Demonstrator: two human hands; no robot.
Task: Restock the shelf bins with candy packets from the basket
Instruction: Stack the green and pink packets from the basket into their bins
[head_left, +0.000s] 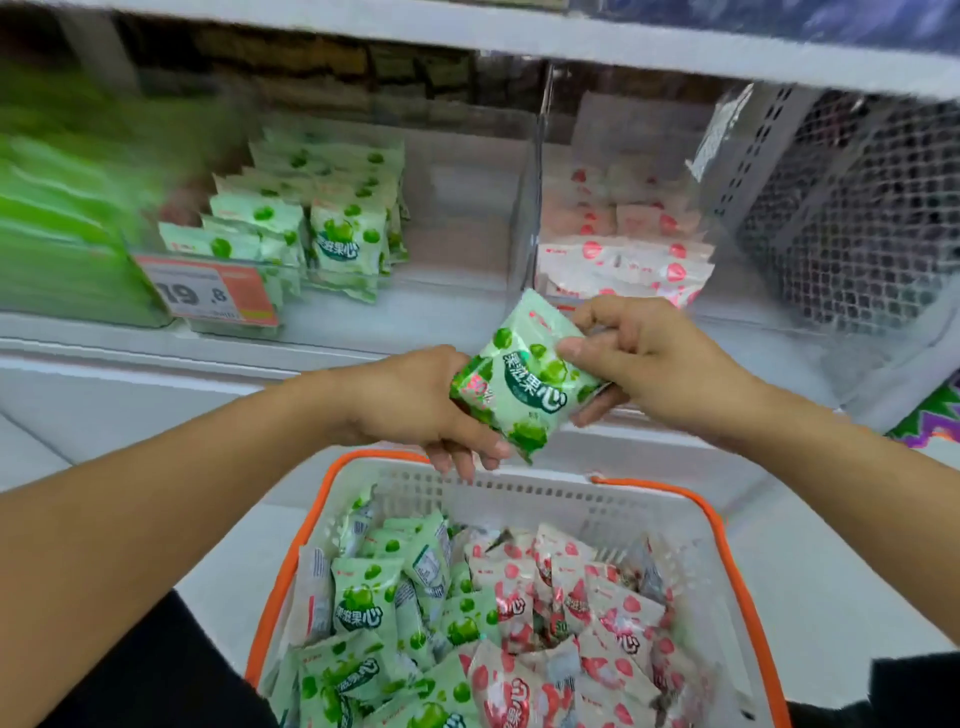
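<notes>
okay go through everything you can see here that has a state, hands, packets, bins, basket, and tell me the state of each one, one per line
Left hand: grips the held packet's lower end.
Right hand: pinches its upper end.
Green plastic candy packet: held in the air above the basket, tilted.
White plastic basket with orange rim: open, holds green and pink packets.
Clear bin of green packets: partly filled.
Clear bin of pink packets: partly filled.

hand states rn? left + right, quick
Left hand: grips the lower left end of the green candy packet.
Right hand: pinches the same packet's upper right edge, above the basket.
</notes>
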